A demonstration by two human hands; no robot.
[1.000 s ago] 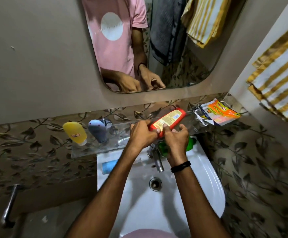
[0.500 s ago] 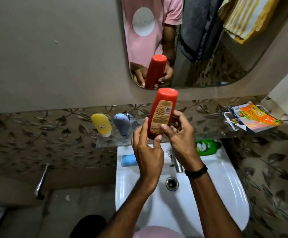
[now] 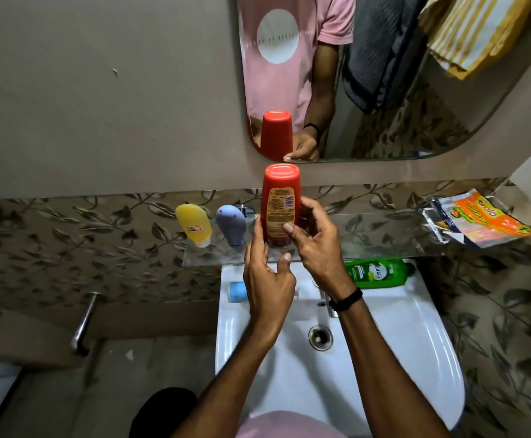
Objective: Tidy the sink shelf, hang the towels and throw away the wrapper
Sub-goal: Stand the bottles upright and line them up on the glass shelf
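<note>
The task looked barely begun. The red bottle (image 3: 280, 205) stood cap-down at the centre of the glass shelf (image 3: 378, 235), just right of the yellow bottle (image 3: 194, 225) and the blue one (image 3: 231, 225). The wrapper (image 3: 479, 219) lay at the shelf's right end, and a green bottle (image 3: 376, 273) and a blue tube (image 3: 237, 291) lay on the sink (image 3: 415, 343). The right hand (image 3: 316, 241) pinched the red bottle; the left hand (image 3: 265, 273) cupped its left side, fingers loose.

You have three bottles standing on the glass shelf (image 3: 384, 238): one red (image 3: 280, 197), one yellow (image 3: 194, 224), one grey-blue (image 3: 231, 223). One wrapper (image 3: 479, 218). One green bottle (image 3: 376, 272) lying on the sink (image 3: 415, 343).
</note>
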